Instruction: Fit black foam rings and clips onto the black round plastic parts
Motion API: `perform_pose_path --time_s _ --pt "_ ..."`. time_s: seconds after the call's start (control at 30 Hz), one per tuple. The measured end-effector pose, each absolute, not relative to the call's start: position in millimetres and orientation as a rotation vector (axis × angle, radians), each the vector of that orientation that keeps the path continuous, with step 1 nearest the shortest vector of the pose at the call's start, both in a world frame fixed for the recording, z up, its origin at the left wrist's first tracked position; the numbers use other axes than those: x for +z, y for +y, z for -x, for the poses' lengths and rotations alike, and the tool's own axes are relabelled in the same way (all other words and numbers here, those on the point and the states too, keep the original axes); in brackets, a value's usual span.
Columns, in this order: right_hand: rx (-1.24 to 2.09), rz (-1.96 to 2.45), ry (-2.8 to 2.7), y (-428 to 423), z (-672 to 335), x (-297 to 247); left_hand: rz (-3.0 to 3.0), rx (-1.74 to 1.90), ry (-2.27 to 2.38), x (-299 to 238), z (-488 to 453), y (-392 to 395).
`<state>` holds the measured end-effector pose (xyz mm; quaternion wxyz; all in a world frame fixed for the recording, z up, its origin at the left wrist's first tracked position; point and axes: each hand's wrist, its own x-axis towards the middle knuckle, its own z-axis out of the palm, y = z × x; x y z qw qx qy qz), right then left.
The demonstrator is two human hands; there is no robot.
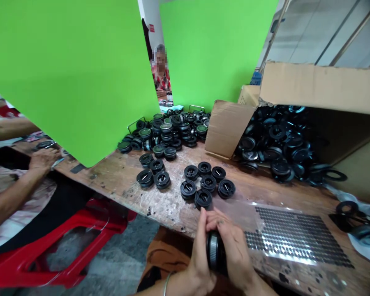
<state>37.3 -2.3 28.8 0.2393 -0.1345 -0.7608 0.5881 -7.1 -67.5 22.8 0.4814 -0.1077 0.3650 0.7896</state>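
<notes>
Both of my hands meet at the near table edge around one black round part with a silver ring (213,251). My left hand (201,253) wraps its left side, fingers closed on it. My right hand (234,246) covers its right side, fingers curled over it. Just beyond lies a cluster of several black round parts (205,183) on the worn wooden table (126,181). A smaller group of black parts (154,172) sits to its left. A sheet of small dark sticker dots (292,236) lies right of my hands.
A heap of black and green-topped parts (169,131) lies at the back. A cardboard box (320,88) on its side spills black rings (277,144). A co-worker's arm and hand (43,158) rest at the left above a red stool (68,242). Another person sits far behind.
</notes>
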Motion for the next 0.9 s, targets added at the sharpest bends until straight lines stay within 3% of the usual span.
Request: perform_pose_path --time_s 0.1,0.2,0.3,0.37,0.53,0.63,0.77,0.9 --pt "1.722 0.435 -1.960 -5.0 -12.7 29.7 0.184 2.083 1.128 20.6 26.3 -76.0" --pt "1.965 0.793 -1.803 -5.1 10.9 30.4 -0.425 2.148 1.648 17.5 50.3 -95.6" --pt "2.222 0.911 -1.626 -8.1 20.8 27.3 -1.249 1.670 1.981 10.3 76.8 -118.6" --pt "2.224 0.798 -1.702 -9.9 16.4 26.3 -1.420 1.464 2.069 1.1 94.6 -130.6" --pt "1.665 0.532 -2.195 2.9 -15.7 39.0 -1.142 1.522 2.312 -29.5 132.1 -139.3" --pt "1.444 0.462 -2.312 25.8 -35.1 40.1 -1.361 1.350 2.432 -45.6 145.5 -132.2" --pt "1.070 0.615 -2.353 77.1 -61.6 12.9 -1.624 1.008 2.689 -60.7 153.3 -120.9" --pt "0.689 0.856 -2.303 153.7 -89.7 -16.8 -1.653 0.914 2.672 -56.2 152.6 -116.8"
